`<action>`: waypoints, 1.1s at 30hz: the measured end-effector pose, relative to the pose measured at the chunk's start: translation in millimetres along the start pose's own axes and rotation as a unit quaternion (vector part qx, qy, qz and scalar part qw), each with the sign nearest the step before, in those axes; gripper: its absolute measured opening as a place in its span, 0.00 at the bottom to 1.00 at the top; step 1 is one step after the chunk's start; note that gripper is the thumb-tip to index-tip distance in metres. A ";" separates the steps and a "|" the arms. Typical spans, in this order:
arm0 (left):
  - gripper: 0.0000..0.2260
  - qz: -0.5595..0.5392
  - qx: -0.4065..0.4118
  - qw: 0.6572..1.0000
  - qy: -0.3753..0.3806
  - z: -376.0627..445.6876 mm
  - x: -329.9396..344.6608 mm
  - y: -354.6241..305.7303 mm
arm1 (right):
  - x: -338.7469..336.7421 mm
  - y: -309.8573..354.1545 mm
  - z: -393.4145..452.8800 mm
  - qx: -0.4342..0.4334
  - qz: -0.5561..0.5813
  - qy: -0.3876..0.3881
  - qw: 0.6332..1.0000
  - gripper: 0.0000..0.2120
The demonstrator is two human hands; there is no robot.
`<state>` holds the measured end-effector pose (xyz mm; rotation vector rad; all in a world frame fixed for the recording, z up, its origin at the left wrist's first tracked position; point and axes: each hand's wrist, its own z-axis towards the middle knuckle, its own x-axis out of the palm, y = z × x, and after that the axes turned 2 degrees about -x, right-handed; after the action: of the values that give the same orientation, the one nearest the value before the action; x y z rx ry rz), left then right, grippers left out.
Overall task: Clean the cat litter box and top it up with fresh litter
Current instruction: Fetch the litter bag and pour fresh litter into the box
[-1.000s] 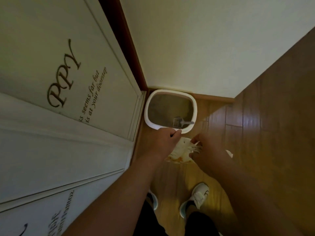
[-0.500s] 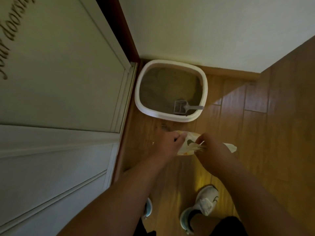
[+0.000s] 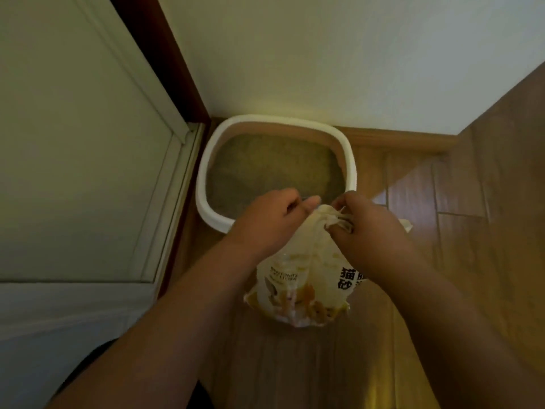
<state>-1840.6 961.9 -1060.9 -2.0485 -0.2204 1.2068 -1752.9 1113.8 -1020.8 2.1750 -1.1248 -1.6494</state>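
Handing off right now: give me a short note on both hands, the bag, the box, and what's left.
Left hand and right hand both pinch the gathered top of the litter bag, held just in front of the litter box.
The box stands on the wood floor in the corner, with litter inside.
Nothing is pouring; whether the bag is open yet cannot be told.
Left: open it if needed, pour, level.

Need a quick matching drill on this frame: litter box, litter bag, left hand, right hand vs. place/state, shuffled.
Things:
1. litter box
2. litter bag
3. left hand
4. right hand

States:
A. pinches the bag's twisted top
B. in the corner by the wall, litter inside
C. printed, held up over the wood floor
D. grips the bag's top from the door side

Pairs: 1-B, 2-C, 3-D, 4-A
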 end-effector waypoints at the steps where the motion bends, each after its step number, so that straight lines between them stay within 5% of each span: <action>1: 0.17 0.013 0.016 1.000 0.022 3.2 -1.9 -0.8 | 1.4 -4.7 5.2 -0.008 0.005 -0.007 1.000 0.11; 5: 0.21 0.098 0.055 0.990 0.085 5.9 -7.6 1.6 | 2.7 -15.0 21.5 -0.046 -0.046 -0.030 0.997 0.15; 13: 0.10 0.174 -0.025 0.984 -0.021 -7.1 -23.3 -6.4 | -19.0 -21.6 7.9 -0.075 -0.096 -0.103 0.987 0.26; 19: 0.17 0.200 -0.033 0.979 -0.036 -13.3 -15.1 -0.6 | -16.5 -55.8 4.8 0.012 -0.111 0.017 0.994 0.27; 23: 0.18 0.189 -0.045 0.980 -0.038 -11.3 -10.4 -8.4 | -16.6 -59.5 9.8 0.004 -0.100 -0.016 0.995 0.19; 29: 0.30 0.290 0.065 0.943 -0.149 -20.5 7.1 -30.8 | -18.7 -68.7 16.4 -0.016 -0.091 -0.044 0.995 0.11; 33: 0.26 0.279 0.202 0.936 -0.070 -23.1 34.8 -51.0 | -25.5 -68.6 21.2 -0.023 -0.072 -0.054 0.996 0.11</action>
<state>-1792.2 1003.5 -1044.1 -1.7032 0.5424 1.5802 -1743.1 1184.3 -1048.0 2.2066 -0.9655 -1.8549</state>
